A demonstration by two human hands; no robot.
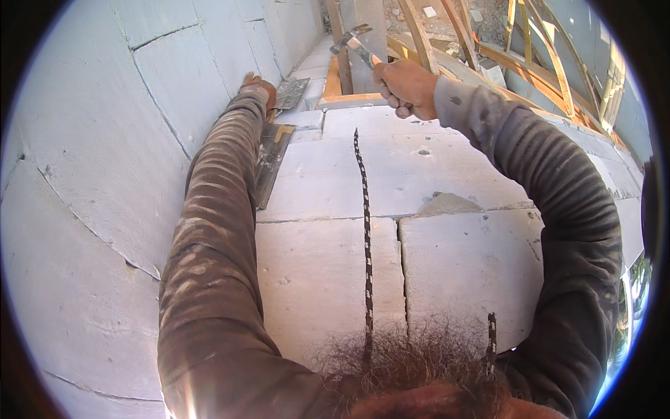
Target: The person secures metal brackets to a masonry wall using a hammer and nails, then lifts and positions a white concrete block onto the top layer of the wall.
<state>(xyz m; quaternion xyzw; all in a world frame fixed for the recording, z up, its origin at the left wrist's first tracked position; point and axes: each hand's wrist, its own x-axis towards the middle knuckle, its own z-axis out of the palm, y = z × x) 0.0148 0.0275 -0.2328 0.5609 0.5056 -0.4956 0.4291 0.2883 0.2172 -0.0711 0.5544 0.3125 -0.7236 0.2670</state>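
My right hand [408,89] is closed around the handle of a claw hammer [354,43], raised above the far end of the pale blocks, its metal head pointing up and left. Farther left, my left hand [259,86] is against the pale block wall [188,77]; its fingers are mostly hidden, so its grip cannot be made out. Right beside its wrist is a flat grey plate [290,93] with a smeared surface. Partly behind my left forearm lies a dark grey board [271,167] with a small yellowish wooden piece [283,132] on it.
Large white blocks [317,181] form the surface below my arms. A dark, white-flecked cord-like strip [365,209] runs lengthwise over them. A gap [403,265] separates two blocks. Beyond the far edge stand several wooden props and beams [551,84], with rubble-strewn ground [447,17] lower down.
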